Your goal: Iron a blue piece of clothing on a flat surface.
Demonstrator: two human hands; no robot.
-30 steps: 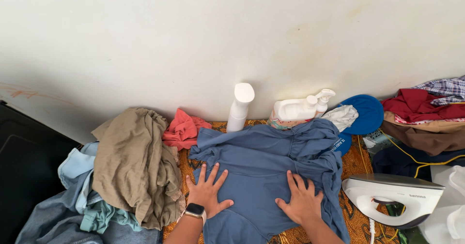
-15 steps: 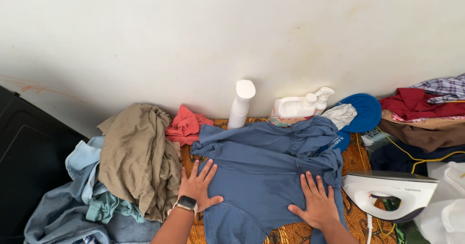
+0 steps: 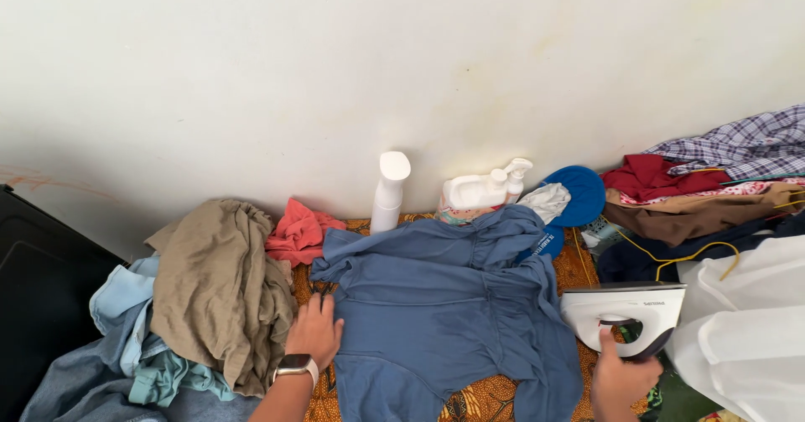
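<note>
Two hands, left hand (image 3: 314,331) on blue shirt (image 3: 436,321), right hand (image 3: 622,377) gripping iron (image 3: 622,309)

right hand (image 3: 622,377) now grips the white steam iron's (image 3: 625,314) handle; left hand (image 3: 314,331) slides to the blue cotton shirt's (image 3: 436,321) edge.

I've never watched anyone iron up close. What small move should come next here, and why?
Probably lift the iron left onto the blue shirt. The right hand grips its handle while it stands beside the shirt, and the left hand pins the shirt's left edge flat.
</note>
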